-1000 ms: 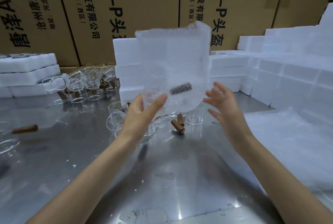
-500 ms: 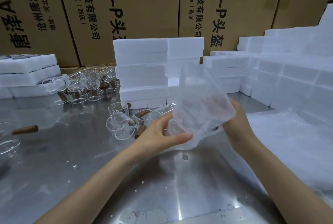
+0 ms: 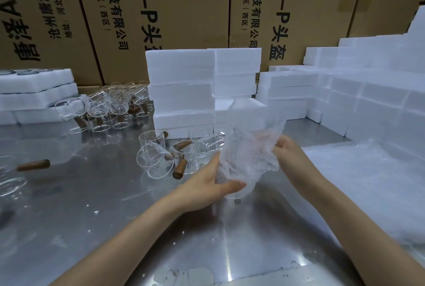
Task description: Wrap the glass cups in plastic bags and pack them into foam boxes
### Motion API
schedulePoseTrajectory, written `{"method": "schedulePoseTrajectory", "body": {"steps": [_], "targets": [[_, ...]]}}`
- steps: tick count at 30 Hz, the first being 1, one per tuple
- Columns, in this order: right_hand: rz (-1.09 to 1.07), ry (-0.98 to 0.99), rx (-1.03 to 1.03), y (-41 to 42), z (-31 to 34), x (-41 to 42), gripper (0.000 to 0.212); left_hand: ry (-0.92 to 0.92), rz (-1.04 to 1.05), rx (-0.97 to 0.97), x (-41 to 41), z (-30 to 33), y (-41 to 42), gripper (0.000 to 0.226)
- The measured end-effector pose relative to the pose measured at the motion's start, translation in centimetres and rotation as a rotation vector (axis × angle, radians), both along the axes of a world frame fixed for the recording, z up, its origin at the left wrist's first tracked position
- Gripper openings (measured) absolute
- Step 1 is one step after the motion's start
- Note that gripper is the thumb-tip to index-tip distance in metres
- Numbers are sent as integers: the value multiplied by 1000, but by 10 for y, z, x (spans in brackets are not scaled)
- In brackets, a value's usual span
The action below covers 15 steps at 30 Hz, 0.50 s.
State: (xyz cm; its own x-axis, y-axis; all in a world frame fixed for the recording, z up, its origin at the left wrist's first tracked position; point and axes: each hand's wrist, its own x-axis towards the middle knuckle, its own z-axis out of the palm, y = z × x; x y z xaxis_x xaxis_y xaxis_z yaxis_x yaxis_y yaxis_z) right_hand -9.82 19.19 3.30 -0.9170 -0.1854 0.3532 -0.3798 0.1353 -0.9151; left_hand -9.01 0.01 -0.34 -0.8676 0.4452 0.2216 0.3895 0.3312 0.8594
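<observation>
A crumpled clear plastic bag (image 3: 250, 147) is held between both hands above the steel table (image 3: 207, 239). My left hand (image 3: 207, 184) cups its lower left side, thumb under the bag. My right hand (image 3: 292, 154) grips its right side. A glass cup seems to sit inside the bag, but the film blurs it. Loose glass cups with wooden handles (image 3: 161, 159) lie on the table just left of my hands. Stacked white foam boxes (image 3: 181, 92) stand right behind them.
More glass cups (image 3: 110, 108) cluster at the back left beside low foam trays (image 3: 34, 92). A pile of plastic bags (image 3: 368, 182) covers the table's right side. Foam boxes (image 3: 356, 92) line the right. Cardboard cartons (image 3: 184, 10) wall off the back.
The bag hung open and flat above my spread hands a second ago. It has dropped low and is now bunched up between both hands, which have closed in on it.
</observation>
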Motion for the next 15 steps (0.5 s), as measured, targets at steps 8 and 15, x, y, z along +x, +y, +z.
{"method": "schedulePoseTrajectory", "body": {"steps": [8, 15], "targets": [[157, -9, 164, -10, -2, 7, 13, -42, 28, 195, 7, 2, 11, 51], [46, 171, 329, -16, -5, 9, 32, -127, 75, 335, 7, 4, 15, 35]]}}
